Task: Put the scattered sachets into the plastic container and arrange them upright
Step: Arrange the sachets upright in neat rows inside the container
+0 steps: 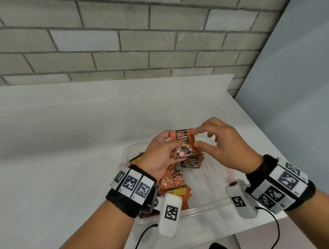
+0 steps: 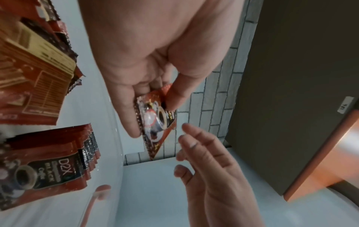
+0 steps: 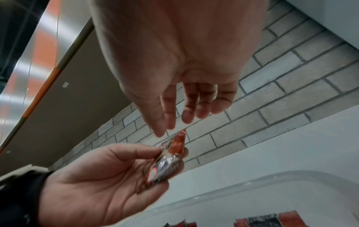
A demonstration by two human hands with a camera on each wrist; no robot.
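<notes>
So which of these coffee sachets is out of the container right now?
The sachet pinched in the left hand, held above the plastic container; the rest lie inside it.

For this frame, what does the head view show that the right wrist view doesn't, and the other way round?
Only the head view shows the loose heap of sachets lying in the plastic container and both wristbands. Only the right wrist view shows the right hand from its palm side, fingers relaxed and clear of the held sachet. Both show the left hand pinching that one sachet above the container, and the brick wall behind.
</notes>
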